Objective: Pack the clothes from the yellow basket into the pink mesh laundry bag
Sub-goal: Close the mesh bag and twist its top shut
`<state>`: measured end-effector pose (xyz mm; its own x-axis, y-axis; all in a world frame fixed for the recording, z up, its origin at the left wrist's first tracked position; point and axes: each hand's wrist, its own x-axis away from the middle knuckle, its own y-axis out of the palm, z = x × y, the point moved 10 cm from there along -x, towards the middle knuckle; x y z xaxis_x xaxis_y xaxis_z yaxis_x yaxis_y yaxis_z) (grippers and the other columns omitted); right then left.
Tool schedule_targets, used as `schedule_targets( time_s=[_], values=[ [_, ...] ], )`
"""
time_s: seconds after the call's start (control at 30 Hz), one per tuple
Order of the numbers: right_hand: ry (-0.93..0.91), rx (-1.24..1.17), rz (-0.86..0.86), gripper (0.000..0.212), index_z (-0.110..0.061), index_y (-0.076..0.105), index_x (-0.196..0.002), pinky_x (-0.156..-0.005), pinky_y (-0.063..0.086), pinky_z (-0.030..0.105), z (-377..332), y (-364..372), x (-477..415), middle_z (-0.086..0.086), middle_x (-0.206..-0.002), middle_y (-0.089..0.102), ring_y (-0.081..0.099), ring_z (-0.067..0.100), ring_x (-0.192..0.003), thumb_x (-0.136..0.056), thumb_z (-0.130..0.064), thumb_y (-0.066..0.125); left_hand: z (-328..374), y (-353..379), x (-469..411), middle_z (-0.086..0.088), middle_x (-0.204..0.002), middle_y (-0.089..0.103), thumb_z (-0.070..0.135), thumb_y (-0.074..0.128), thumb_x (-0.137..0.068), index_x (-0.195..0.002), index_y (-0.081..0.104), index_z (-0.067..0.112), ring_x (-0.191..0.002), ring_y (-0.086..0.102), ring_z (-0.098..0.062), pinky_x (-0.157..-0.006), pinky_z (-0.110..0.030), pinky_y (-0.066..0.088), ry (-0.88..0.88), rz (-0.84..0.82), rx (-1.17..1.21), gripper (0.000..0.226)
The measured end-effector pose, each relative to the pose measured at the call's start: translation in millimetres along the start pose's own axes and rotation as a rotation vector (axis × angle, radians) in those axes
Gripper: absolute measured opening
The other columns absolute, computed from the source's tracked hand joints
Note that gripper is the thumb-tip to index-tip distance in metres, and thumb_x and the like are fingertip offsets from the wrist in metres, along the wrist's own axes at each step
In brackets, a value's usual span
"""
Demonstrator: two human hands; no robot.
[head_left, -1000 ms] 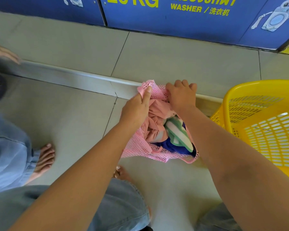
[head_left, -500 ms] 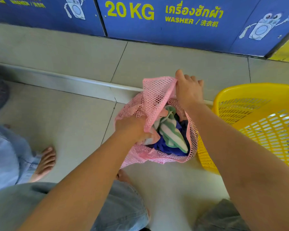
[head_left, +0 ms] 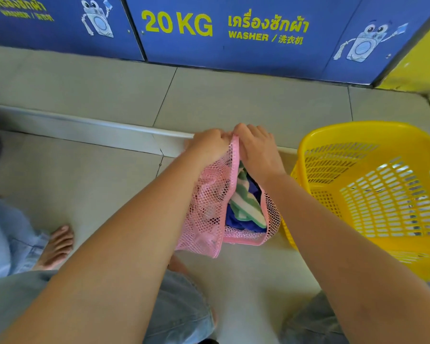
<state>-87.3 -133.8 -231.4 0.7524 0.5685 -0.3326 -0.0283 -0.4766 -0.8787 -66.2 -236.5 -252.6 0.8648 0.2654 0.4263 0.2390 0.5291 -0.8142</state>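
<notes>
Both hands, left hand [head_left: 207,146] and right hand [head_left: 255,146], pinch the pink mesh laundry bag [head_left: 210,209] rim at twelve o'clock, yellow plastic basket [head_left: 372,184] at three; a slipped pinch could spill the striped clothes [head_left: 243,203].

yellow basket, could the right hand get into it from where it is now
Probably yes. The basket stands open-topped just right of the right hand with nothing between them, but that hand is gripping the pink bag rim and would have to let go first.

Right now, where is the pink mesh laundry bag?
In the head view, the pink mesh laundry bag hangs mid-frame from both hands, left hand and right hand, just left of the yellow basket.
</notes>
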Motion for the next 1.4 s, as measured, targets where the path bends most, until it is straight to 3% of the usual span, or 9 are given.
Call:
schedule_targets(
  time_s=[0.07, 0.17, 0.37, 0.67, 0.83, 0.93, 1.13, 1.27, 1.4],
  values=[
    [-0.005, -0.019, -0.010, 0.009, -0.014, 0.052, -0.102, -0.073, 0.044, 0.043, 0.4, 0.2, 3.1, 0.005, -0.088, 0.060, 0.050, 0.029, -0.079, -0.095, -0.015, 0.047, -3.5, 0.6, -1.6, -0.002, -0.115, 0.068, 0.043, 0.039, -0.103, -0.103, 0.066, 0.029, -0.114, 0.059, -0.028, -0.093, -0.037, 0.040, 0.033, 0.013, 0.049, 0.030],
    [0.087, -0.151, -0.013, 0.011, -0.014, 0.055, -0.101, -0.075, 0.045, 0.044, 5.3, 1.4, 3.1, 0.005, -0.090, 0.062, 0.051, 0.027, -0.083, -0.095, -0.015, 0.046, -13.8, -1.9, -6.2, 0.000, -0.094, 0.067, 0.036, 0.051, -0.099, -0.081, 0.061, 0.024, -0.102, 0.064, -0.029, -0.096, -0.044, 0.049, 0.037, 0.057, 0.163, 0.023],
    [0.477, -0.602, -0.230, 0.020, -0.018, 0.065, -0.112, -0.080, 0.048, 0.026, 23.4, 17.1, -3.0, -0.006, -0.103, 0.064, 0.059, 0.012, -0.094, -0.096, -0.020, 0.053, -17.9, -14.6, -6.8, 0.000, -0.096, 0.069, 0.032, 0.057, -0.097, -0.082, 0.061, 0.028, -0.102, 0.065, -0.029, -0.099, -0.048, 0.048, 0.050, 0.189, 0.357, 0.016],
    [0.479, -0.454, -0.230, 0.010, -0.016, 0.065, -0.094, -0.074, 0.053, 0.035, 25.2, 8.7, -7.7, -0.001, -0.090, 0.067, 0.064, 0.020, -0.084, -0.093, -0.019, 0.055, -19.8, -19.2, -3.9, 0.000, -0.097, 0.066, 0.025, 0.059, -0.097, -0.096, 0.069, 0.016, -0.104, 0.064, -0.028, -0.101, -0.052, 0.047, 0.087, 0.209, 0.475, 0.013],
    [0.155, -0.089, -0.101, 0.011, -0.012, 0.053, -0.101, -0.074, 0.041, 0.038, 2.2, -9.5, -11.8, 0.005, -0.089, 0.062, 0.056, 0.026, -0.081, -0.097, -0.015, 0.043, -21.5, -16.9, -5.7, 0.002, -0.090, 0.066, 0.027, 0.058, -0.097, -0.093, 0.067, 0.016, -0.102, 0.066, -0.030, -0.100, -0.053, 0.048, 0.047, 0.185, 0.502, 0.015],
    [-0.030, 0.101, -0.017, 0.007, -0.012, 0.055, -0.099, -0.072, 0.038, 0.035, -12.9, -16.9, -10.3, 0.005, -0.086, 0.060, 0.055, 0.027, -0.075, -0.095, -0.011, 0.049, -20.7, -21.2, -6.0, -0.006, -0.099, 0.070, 0.023, 0.056, -0.098, -0.099, 0.068, 0.010, -0.099, 0.066, -0.027, -0.097, -0.049, 0.051, 0.025, 0.227, 0.530, 0.017],
    [-0.007, 0.161, 0.075, 0.023, -0.011, 0.056, -0.094, -0.059, 0.032, 0.031, -11.8, -23.7, -3.7, 0.007, -0.076, 0.057, 0.050, 0.028, -0.063, -0.078, 0.004, 0.061, -2.9, -34.9, -9.8, -0.005, -0.104, 0.070, 0.018, 0.053, -0.098, -0.101, 0.068, 0.010, -0.098, 0.065, -0.024, -0.089, -0.037, 0.054, 0.036, 0.304, 0.430, 0.018],
    [-0.075, 0.130, -0.028, 0.031, -0.013, 0.055, -0.094, -0.057, 0.037, 0.030, -15.6, -15.7, 0.2, 0.006, -0.076, 0.056, 0.050, 0.026, -0.063, -0.073, 0.005, 0.067, -10.4, -53.4, -8.2, -0.010, -0.115, 0.070, 0.012, 0.046, -0.097, -0.107, 0.069, 0.007, -0.106, 0.065, -0.029, -0.090, -0.038, 0.054, -0.048, 0.396, 0.431, 0.026],
    [-0.118, 0.059, -0.116, 0.026, -0.011, 0.061, -0.104, -0.060, 0.036, 0.027, -22.4, -5.3, 19.4, 0.008, -0.082, 0.062, 0.058, 0.028, -0.071, -0.081, 0.001, 0.065, -23.4, -83.8, -11.1, -0.020, -0.112, 0.071, 0.004, 0.044, -0.094, -0.074, 0.064, 0.003, -0.105, 0.067, -0.035, -0.068, -0.030, 0.044, -0.122, 0.483, 0.431, 0.028]
  ],
)
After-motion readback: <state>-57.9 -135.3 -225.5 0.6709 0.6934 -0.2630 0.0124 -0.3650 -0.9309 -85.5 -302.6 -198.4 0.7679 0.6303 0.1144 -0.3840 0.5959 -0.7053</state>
